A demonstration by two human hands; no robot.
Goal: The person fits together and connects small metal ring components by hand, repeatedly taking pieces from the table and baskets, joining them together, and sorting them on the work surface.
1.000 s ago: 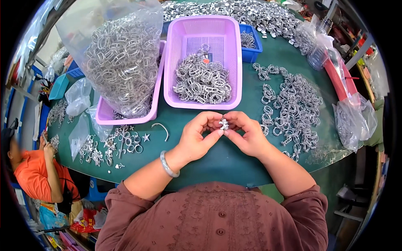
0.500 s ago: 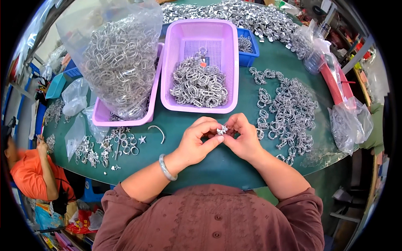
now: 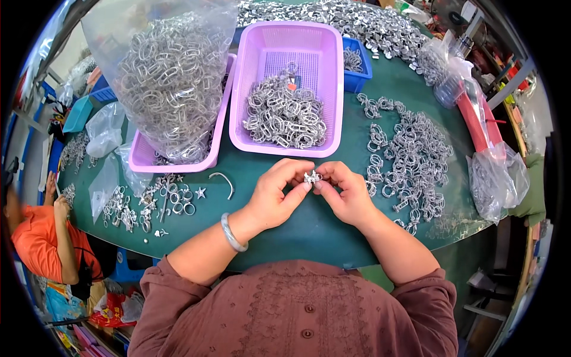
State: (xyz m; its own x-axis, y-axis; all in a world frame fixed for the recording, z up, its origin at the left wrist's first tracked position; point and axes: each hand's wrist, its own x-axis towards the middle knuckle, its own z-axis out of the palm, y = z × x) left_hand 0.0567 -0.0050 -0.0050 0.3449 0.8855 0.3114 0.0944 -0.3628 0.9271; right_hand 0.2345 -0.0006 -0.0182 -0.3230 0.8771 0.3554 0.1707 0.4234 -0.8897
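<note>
Between my fingertips, over the green table, is a small silver metal piece (image 3: 312, 177) with a jagged, star-like outline. My left hand (image 3: 273, 196) pinches it from one side, thumb and forefinger closed. On the other side, my right hand (image 3: 346, 193) grips it with thumb and forefinger too. Fingers cover part of the piece, so its full shape is hidden. Just beyond my hands stands a purple plastic basket (image 3: 338, 89) with a heap of silver metal rings and loops (image 3: 285, 116) in it. Right of my hands lies a spread pile of similar silver loops (image 3: 416, 154).
A clear bag full of metal loops (image 3: 172, 83) stands in another purple basket (image 3: 172, 168). Loose rings (image 3: 178, 199), a star (image 3: 201, 193) and a curved strip (image 3: 228, 183) lie at left. Behind are a blue bin (image 3: 354, 83) and flat metal pieces (image 3: 339, 24). A person in orange (image 3: 50, 238) sits left.
The piece now shows more between my fingertips, and my fingers have shifted slightly around it. The whole view has moved a little. At left, the other person's hands have shifted.
</note>
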